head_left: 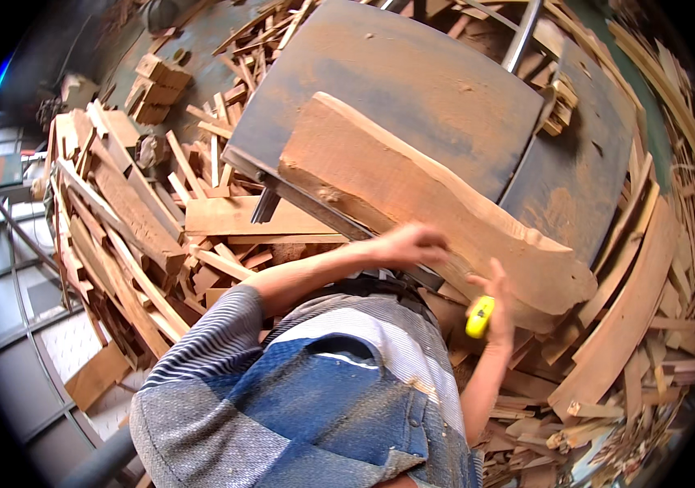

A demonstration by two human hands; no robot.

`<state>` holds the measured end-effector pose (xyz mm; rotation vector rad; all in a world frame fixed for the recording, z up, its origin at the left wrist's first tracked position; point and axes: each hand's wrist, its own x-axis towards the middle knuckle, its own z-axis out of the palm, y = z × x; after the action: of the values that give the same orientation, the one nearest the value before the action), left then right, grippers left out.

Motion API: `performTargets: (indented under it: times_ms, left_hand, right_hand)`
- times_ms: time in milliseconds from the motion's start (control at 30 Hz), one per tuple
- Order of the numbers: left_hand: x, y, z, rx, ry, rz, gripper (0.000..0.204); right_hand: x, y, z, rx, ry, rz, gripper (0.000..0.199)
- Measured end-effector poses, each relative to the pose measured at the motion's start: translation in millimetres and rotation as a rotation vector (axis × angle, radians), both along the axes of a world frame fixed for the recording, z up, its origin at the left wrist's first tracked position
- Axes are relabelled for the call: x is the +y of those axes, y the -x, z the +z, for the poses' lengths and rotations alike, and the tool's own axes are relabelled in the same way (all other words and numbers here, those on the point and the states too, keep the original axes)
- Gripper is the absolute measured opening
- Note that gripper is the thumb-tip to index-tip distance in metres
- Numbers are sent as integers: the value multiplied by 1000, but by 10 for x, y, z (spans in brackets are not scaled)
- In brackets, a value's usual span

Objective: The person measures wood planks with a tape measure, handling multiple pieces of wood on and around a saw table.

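A thick, wavy-edged wooden slab (413, 195) lies slantwise along the near side of a dusty grey metal machine table (396, 73). My left hand (413, 246) is at the slab's near edge, its bent fingers blurred; whether they touch the wood I cannot tell. Close to the slab's right end is my right hand (500, 301), its fingertips pointing toward the wood. A small, rounded bright-yellow tape measure (480, 317) sits against its palm and thumb side, held there. No drawn-out blade shows.
Stacked boards and offcuts (120, 220) rise at the left, and curved planks (624, 301) lean at the right. A wood block (559, 106) rests by the gap between the table and a second metal plate (575, 146). A metal bar (524, 37) runs behind.
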<state>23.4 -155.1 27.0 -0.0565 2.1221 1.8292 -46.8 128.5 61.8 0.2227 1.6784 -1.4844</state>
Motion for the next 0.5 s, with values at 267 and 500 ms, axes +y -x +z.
performTargets:
  times_ms: [267,500]
  left_hand:
    - [199,43,-86,-156,-303,-289,30]
    - [-60,-72,-78,-222,-440,-76,33]
  right_hand:
    - [-727,-251,-308,158,34,290,87]
    - [-818,-214,-103,-33,289,241,57]
